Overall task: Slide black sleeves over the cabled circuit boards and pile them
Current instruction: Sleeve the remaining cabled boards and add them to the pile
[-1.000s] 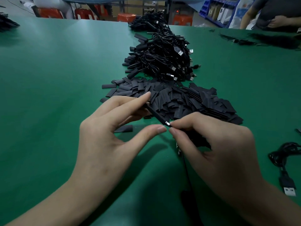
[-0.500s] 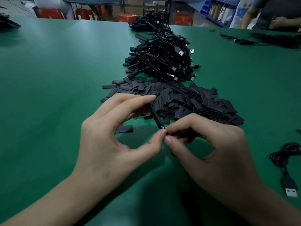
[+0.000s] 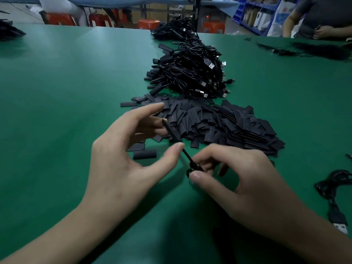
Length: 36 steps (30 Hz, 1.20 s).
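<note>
Both bare forearms reach in from below. The left hand (image 3: 129, 161) spreads wide, forefinger straight, with thumb tip and lower fingers lightly holding the black sleeve (image 3: 172, 133). The right hand (image 3: 247, 185) curls, thumb and forefinger pinching its near end.

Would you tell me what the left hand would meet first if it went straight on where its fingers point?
Most likely the pile of loose black sleeves, just beyond the left hand; depth is unclear.

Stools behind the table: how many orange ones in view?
4 orange stools beyond the table: far left, beside it, centre, right of centre. Others may be hidden.
</note>
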Available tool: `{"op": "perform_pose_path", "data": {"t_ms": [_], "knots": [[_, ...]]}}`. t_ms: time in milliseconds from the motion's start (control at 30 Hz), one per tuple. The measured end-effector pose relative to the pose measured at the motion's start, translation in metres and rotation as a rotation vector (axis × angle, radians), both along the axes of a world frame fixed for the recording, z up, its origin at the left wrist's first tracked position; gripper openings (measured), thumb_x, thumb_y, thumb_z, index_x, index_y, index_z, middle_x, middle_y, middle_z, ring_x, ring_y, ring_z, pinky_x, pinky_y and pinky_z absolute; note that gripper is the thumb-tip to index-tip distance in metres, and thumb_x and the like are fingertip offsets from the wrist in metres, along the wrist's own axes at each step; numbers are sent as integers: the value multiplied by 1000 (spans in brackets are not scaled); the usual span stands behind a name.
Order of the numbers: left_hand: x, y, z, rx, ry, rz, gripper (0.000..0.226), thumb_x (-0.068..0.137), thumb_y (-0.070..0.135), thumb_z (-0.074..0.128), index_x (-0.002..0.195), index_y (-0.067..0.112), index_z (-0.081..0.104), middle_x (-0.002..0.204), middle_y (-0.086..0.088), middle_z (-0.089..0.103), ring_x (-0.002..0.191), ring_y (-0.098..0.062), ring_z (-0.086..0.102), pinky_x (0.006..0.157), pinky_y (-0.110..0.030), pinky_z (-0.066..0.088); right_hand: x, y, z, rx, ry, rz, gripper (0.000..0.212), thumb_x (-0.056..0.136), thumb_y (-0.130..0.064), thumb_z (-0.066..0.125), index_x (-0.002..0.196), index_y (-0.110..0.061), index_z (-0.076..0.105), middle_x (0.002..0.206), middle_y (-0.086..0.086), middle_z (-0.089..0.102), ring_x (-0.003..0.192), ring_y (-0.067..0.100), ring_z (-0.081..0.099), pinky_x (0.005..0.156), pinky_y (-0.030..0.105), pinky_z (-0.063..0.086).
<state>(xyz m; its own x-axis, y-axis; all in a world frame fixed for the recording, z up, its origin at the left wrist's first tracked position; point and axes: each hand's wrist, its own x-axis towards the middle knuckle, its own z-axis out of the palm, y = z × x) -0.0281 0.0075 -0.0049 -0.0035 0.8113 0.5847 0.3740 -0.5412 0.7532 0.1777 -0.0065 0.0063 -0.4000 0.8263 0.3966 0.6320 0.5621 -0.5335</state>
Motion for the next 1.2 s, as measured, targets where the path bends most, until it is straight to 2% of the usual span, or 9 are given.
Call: {"op": "perform_pose_path", "data": {"t_ms": [133,267,467,600,700,867,967,1033,1200], "knots": [[-1,4,-6,-86,84,26,69,79,50,72,142,31,52,116,20,67,111,-6,65,88,-13,49,6,6,5,-11,39,-88,11,98,-36,65,90,-30,70,69,-11,68,64,5,67,60,25,52],[3,3,-12,-122,439,-7,60,89,61,52,142,34,53,126,24,54,121,2,50,100,-19,41,26,41,43,26,27,-293,10,93,-37,64,91,-30,70,65,-8,71,56,-1,68,63,25,55],[12,-1,-12,-103,765,-185,48,98,54,42,145,44,48,133,23,48,123,-7,43,101,-35,42,19,159,110,299,-175,-420,28,104,-31,57,120,-14,71,102,-2,67,82,11,58,72,13,40],[17,-2,-13,14,923,-264,43,103,29,51,140,49,51,148,18,46,129,-11,42,95,-30,39,-10,239,135,152,-298,-410,38,108,-31,47,138,-10,58,132,18,63,114,31,61,86,33,46],[16,-1,-9,12,896,-266,27,100,37,57,123,47,65,135,16,56,120,-11,51,87,-28,39,-30,248,135,82,-369,-365,43,108,-34,48,140,-5,53,135,19,60,121,33,59,95,36,48],[10,4,-9,106,856,-227,6,94,37,68,97,36,73,112,12,63,101,-15,58,78,-27,41,-32,160,96,78,-317,-131,30,103,-42,52,114,-21,70,110,-5,66,93,7,62,75,16,46],[6,5,-9,127,742,-177,9,96,37,65,97,32,73,113,10,62,107,-17,57,84,-36,44,-8,93,58,-189,-197,-49,48,93,-64,47,95,-24,75,84,-6,73,76,10,67,73,39,56],[5,6,-9,131,649,-134,10,97,36,64,99,31,73,114,9,60,109,-16,55,89,-39,44,5,58,40,-453,0,8,57,86,-71,44,93,-24,75,82,-5,75,71,6,67,68,36,57],[4,8,-10,102,457,-86,13,93,32,67,102,24,72,109,9,58,107,-12,58,90,-34,48,2,19,7,-772,345,135,27,98,-41,58,99,-16,68,84,8,77,77,20,73,72,32,59]]}}
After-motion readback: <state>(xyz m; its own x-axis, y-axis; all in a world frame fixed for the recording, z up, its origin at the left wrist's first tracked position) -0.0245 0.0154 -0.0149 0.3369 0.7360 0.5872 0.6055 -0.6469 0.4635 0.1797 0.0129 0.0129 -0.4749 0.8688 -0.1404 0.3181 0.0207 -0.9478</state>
